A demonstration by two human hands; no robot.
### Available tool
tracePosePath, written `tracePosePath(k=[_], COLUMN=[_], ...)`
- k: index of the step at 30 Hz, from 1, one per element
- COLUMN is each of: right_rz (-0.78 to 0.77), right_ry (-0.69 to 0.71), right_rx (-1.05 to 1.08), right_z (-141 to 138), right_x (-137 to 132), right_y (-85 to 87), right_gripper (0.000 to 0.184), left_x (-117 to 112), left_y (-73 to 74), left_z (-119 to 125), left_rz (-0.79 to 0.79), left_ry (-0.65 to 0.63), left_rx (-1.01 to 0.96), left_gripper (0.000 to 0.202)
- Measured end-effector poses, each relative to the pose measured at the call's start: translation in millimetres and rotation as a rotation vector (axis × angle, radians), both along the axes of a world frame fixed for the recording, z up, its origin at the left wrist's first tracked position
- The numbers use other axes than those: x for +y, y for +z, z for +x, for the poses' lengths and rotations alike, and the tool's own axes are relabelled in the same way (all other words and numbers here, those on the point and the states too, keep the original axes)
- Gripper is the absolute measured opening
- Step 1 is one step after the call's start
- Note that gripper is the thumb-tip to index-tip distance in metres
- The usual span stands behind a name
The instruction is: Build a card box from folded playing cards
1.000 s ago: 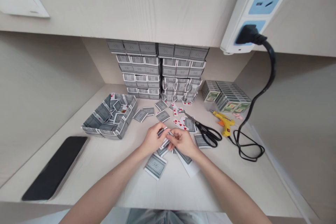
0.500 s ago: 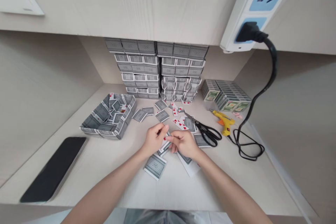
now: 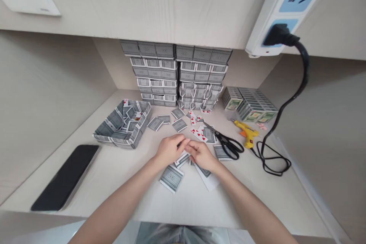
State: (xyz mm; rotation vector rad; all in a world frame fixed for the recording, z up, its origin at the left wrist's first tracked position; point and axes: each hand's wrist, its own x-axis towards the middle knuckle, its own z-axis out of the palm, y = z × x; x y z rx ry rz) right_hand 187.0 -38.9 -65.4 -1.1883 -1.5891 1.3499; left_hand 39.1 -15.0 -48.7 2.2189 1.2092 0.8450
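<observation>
My left hand (image 3: pixel 168 150) and my right hand (image 3: pixel 201 153) meet over the middle of the desk (image 3: pixel 120 175), fingers pinched together on a small folded playing card (image 3: pixel 183 144) held between them. Under the hands lie more grey-backed cards (image 3: pixel 183 159). One folded card (image 3: pixel 171 178) rests flat just below my left wrist, and a white strip of card (image 3: pixel 208 180) lies under my right wrist. Loose cards (image 3: pixel 179 125), some showing red hearts (image 3: pixel 198 134), are scattered just beyond the hands.
An open tray woven from cards (image 3: pixel 126 140) sits at the left, a black phone (image 3: pixel 66 177) nearer the front left. Stacked card boxes (image 3: pixel 175 74) line the back. Black scissors (image 3: pixel 227 145), a yellow glue gun (image 3: pixel 248 134), its black cable (image 3: pixel 274 160) and packed decks (image 3: pixel 250 105) lie at the right.
Both hands have closed tighter together on the small card and lowered a little toward the desk. The camera has shifted slightly; nothing else on the desk has moved.
</observation>
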Motion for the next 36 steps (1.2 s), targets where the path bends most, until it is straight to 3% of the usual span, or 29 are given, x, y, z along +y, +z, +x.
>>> tracePosePath(k=[7,13,20,30,36], right_rz=[0.005,0.047,-0.025,-0.018,0.057], right_ry=[0.014,-0.110,-0.191,-0.307,-0.321], right_rx=[0.038,0.047,0.161,0.277,0.211], right_z=[-2.7,-2.3,3.2,8.6,10.8], right_x=[-3.9,1.6,10.1,20.0,19.5], right_y=[6.1,4.5,-4.1,-6.8,-6.3], right_gripper=[0.033,0.032,0.030,0.031,0.029], left_x=[-1.1,12.3,21.4,20.9,19.5], left_y=[-2.3,-5.3,-17.6,-14.7,-18.1], left_z=[-0.5,-5.5,-6.8,-7.4,-7.3], left_rz=[-0.273,-0.349,-0.534,-0.609,-0.624], left_ry=[-0.084,0.058,0.095,0.081,0.071], left_rx=[-0.243,-0.459,-0.724,-0.745,-0.685], left_gripper=[0.041,0.033,0.034,0.034,0.031])
